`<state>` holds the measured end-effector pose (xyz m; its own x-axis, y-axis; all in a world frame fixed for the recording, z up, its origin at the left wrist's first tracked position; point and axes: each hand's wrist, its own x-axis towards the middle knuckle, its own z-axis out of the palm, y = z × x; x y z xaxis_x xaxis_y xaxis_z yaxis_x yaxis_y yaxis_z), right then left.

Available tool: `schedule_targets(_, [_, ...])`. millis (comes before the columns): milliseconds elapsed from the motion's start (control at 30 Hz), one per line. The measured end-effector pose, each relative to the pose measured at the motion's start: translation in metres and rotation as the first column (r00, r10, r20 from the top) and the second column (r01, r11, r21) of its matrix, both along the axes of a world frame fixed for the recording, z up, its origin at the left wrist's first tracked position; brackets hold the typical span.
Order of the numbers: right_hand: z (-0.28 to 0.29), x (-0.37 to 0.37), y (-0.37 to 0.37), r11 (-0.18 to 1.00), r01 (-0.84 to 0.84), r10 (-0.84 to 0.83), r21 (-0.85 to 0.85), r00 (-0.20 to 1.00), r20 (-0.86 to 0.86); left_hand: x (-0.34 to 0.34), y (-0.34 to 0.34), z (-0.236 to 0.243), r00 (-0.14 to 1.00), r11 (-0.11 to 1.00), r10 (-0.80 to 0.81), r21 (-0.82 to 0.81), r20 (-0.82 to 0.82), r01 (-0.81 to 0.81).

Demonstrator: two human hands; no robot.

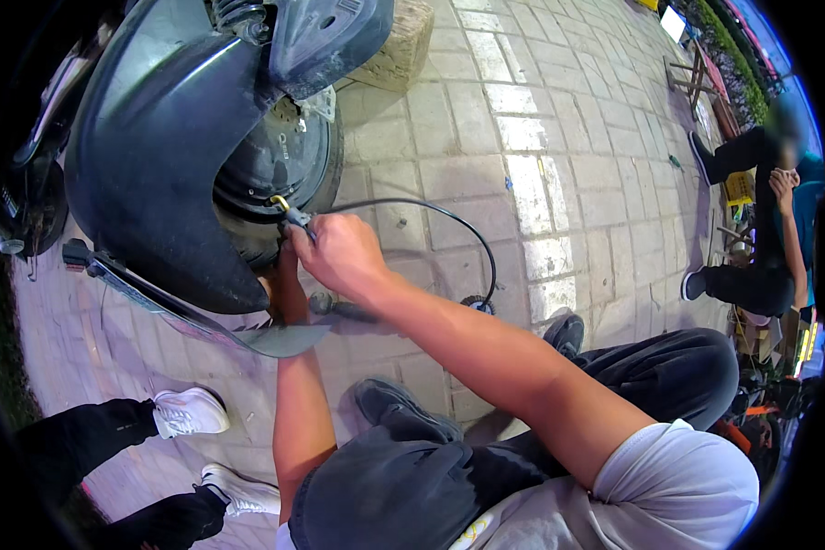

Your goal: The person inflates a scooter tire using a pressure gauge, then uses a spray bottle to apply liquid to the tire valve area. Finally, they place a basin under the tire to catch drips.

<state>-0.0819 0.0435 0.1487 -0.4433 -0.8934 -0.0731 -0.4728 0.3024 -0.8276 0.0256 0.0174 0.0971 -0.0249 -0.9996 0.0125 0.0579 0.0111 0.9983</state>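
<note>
My right hand is closed round a small metal hose fitting at the bent brass valve stem on the black wheel hub. A thin black hose loops rightward from the fitting. My left hand reaches up beside the tire under my right hand, its fingers mostly hidden. A large dark mudguard of a scooter curves over the wheel, with a bent plastic panel below it crossing my left forearm. A dark cylindrical object lies on the paving behind my right forearm.
A wooden block sits beside the scooter. At lower left stands a person in white sneakers. Another person sits at the right near a wooden stool. An orange-and-black machine is at the lower right.
</note>
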Motion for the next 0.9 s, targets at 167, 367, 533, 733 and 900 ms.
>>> schedule_targets(167, [-0.036,-0.061,0.056,0.976,0.206,-0.198,0.071,0.974,-0.109,0.002,0.000,-0.003,0.987,0.973,0.158,-0.171,0.010,-0.154])
schedule_targets(367, [-0.094,-0.149,0.081,0.817,0.563,-0.577,0.129,0.785,0.228,0.010,-0.006,-0.046,0.951,0.951,0.308,-0.012,-0.042,-0.308])
schedule_targets(533, [-0.091,-0.092,0.049,0.934,0.241,-0.351,0.265,0.761,0.545,0.007,-0.006,-0.077,0.941,0.987,0.154,-0.096,0.300,-0.130])
schedule_targets(733, [-0.107,-0.063,0.009,0.903,0.177,-0.427,0.393,0.253,0.868,-0.001,0.014,-0.032,0.897,0.948,0.236,0.115,0.373,-0.297])
schedule_targets(900, [-0.107,-0.041,-0.054,0.896,0.177,-0.348,0.406,-0.286,0.893,-0.029,0.001,-0.025,0.970,0.966,0.242,0.095,-0.008,-0.240])
